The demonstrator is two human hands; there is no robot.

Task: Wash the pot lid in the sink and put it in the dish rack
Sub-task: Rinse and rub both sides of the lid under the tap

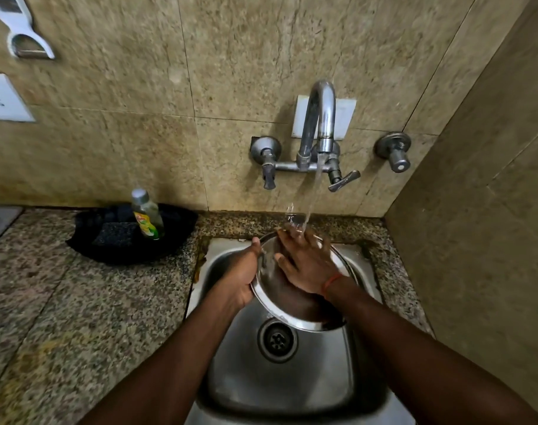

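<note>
The pot lid [292, 289] is held tilted over the sink [280, 391] beneath the running tap [318, 124]; the left hand [241, 279] clasps its rim; the right hand [306, 265] lies flat, fingers spread; the soap bottle [146, 214] label is unreadable.

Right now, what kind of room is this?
Most likely a home kitchen: a steel sink set in a speckled stone counter, a dish soap bottle beside a scrub sponge, and a pot lid under the running tap.
</note>
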